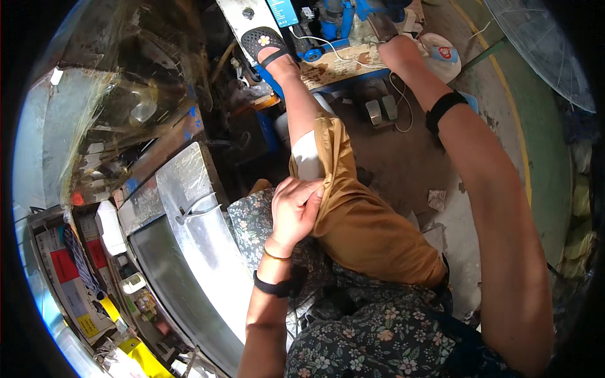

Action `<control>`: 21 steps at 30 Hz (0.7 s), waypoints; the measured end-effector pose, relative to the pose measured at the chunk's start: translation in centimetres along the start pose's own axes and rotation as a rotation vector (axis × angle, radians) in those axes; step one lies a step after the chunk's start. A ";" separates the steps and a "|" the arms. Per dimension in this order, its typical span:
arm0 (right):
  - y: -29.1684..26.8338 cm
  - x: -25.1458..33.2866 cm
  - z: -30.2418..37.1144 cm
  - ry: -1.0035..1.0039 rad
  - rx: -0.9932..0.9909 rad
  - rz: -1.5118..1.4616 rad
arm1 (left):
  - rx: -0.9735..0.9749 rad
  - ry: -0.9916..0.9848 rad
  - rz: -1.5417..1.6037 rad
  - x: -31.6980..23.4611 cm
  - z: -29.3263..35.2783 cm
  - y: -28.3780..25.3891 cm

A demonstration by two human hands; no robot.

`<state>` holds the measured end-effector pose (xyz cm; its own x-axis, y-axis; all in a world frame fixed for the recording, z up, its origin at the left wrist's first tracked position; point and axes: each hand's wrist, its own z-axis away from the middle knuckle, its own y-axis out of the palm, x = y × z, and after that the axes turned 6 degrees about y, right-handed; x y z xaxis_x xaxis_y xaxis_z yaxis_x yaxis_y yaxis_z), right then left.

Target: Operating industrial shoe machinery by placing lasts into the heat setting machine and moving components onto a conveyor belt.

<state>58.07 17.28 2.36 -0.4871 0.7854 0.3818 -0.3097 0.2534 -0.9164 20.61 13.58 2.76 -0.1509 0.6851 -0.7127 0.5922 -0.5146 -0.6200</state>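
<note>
My left hand (295,208) is closed on the tan trouser leg (362,217), with the fabric bunched between thumb and fingers beside the knee. That leg stretches forward, its shin bare below the pushed-up cloth. A black perforated clog (261,44) with a flower charm is on the foot, which rests on a white panel (238,14). My right hand (401,53) reaches far ahead to the blue machine (343,19) and looks curled against a grey metal piece (382,26). Its fingertips are hidden, so what they hold cannot be made out.
A worn wooden board (334,68) fronts the machine, crossed by a white cable (343,58). Two foot pedals (381,110) sit below. To the left are a sloping metal sheet (189,189) and a cluttered drawer (69,271). A fan guard (545,47) stands far right.
</note>
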 end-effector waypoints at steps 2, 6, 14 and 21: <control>-1.0 0.8 1.4 -0.239 0.039 0.254 | 0.101 -0.046 -0.006 0.5 -0.2 -1.1; -0.8 -0.1 0.2 -0.117 0.044 0.149 | 0.057 -0.368 0.181 0.6 3.0 -1.6; -0.2 -0.8 -0.7 -0.216 0.041 0.216 | -0.265 -0.694 0.699 -0.4 6.0 1.9; -0.8 0.7 0.1 -0.005 0.066 0.033 | -0.632 -0.712 0.834 7.5 -0.5 -1.8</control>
<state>57.91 17.52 3.37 -0.5017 0.7901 0.3522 -0.3468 0.1893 -0.9186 18.80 19.89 -1.24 0.1746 -0.2568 -0.9506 0.9565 -0.1851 0.2256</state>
